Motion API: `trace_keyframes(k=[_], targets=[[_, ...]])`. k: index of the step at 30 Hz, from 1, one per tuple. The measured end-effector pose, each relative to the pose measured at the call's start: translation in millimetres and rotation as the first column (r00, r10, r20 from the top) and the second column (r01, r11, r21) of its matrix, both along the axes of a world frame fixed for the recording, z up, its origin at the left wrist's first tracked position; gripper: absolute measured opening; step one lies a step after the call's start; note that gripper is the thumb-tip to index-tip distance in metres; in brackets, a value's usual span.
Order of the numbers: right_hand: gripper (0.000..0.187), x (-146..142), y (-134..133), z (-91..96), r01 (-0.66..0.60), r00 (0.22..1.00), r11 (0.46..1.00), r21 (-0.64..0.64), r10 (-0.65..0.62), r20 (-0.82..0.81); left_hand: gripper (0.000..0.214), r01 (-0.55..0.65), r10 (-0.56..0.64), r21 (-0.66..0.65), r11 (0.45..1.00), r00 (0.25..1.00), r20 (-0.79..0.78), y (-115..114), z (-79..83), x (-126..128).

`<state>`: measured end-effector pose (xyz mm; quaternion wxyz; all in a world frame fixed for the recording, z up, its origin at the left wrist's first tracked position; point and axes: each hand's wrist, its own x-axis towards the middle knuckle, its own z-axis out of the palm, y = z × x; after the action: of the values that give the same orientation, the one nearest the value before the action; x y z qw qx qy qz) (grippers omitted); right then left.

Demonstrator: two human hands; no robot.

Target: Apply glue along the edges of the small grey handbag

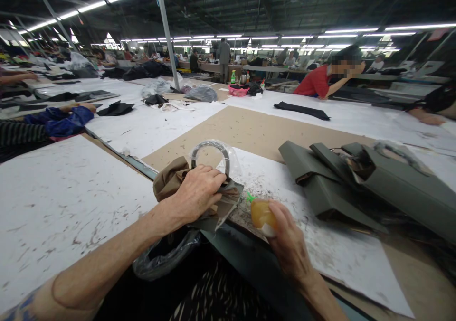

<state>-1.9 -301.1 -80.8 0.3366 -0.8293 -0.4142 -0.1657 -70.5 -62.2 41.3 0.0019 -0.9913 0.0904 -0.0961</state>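
My left hand (197, 193) presses down on an olive-green bag piece (217, 212) with a brown lining and a plastic-wrapped round handle (210, 152), fingers curled over its top edge. My right hand (290, 242) grips a small amber glue bottle (262, 215) with a green nozzle tip (250, 198) pointing toward the bag piece. Both sit at the near edge of a white paper sheet (320, 245) on the worktable.
A pile of olive-green bag parts (359, 183) lies to the right. A black plastic bag (162, 257) hangs at the table edge below my hands. Other people work at neighbouring tables, one in red (317, 81) at the back, a blue sleeve (64, 121) to the left.
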Motion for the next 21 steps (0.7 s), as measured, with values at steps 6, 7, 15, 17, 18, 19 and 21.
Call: trace_keyframes(k=[6, 7, 15, 17, 18, 19, 21], targets=[[0.049, 8, -21, 47.1, 0.121, 0.989, 0.977, 0.177, -0.135, 0.067, 0.022, -0.046, 0.049, -0.059, 0.997, 0.998, 0.047, 13, 2.8, 1], [0.053, 9, -24, 62.5, 0.223, 0.972, 0.929, 0.297, -0.236, 0.008, 0.023, -0.052, 0.056, -0.069, 0.996, 0.997, 0.059, 15, 2.4, 0], [0.043, 28, -59, 136.1, 0.507, 0.744, 0.308, 0.805, 0.314, -0.589, 0.017, -0.126, 0.134, -0.148, 0.981, 0.990, 0.044, 26, 11.7, -8], [0.043, 26, -65, 127.1, 0.623, 0.645, 0.223, 0.750, 0.396, -0.654, 0.014, -0.123, 0.133, -0.181, 0.976, 0.990, 0.049, 30, 14.1, -6], [0.043, 22, -66, 120.8, 0.669, 0.595, 0.198, 0.717, 0.435, -0.675, 0.015, -0.123, 0.136, -0.192, 0.974, 0.989, 0.054, 32, 15.0, -4], [0.043, 18, -67, 114.4, 0.704, 0.552, 0.179, 0.687, 0.470, -0.689, 0.016, -0.126, 0.139, -0.198, 0.972, 0.989, 0.058, 33, 15.9, 0], [0.043, 8, -67, 104.6, 0.757, 0.487, 0.151, 0.636, 0.519, -0.702, 0.017, -0.123, 0.136, -0.185, 0.975, 0.989, 0.060, 35, 19.1, 7]])
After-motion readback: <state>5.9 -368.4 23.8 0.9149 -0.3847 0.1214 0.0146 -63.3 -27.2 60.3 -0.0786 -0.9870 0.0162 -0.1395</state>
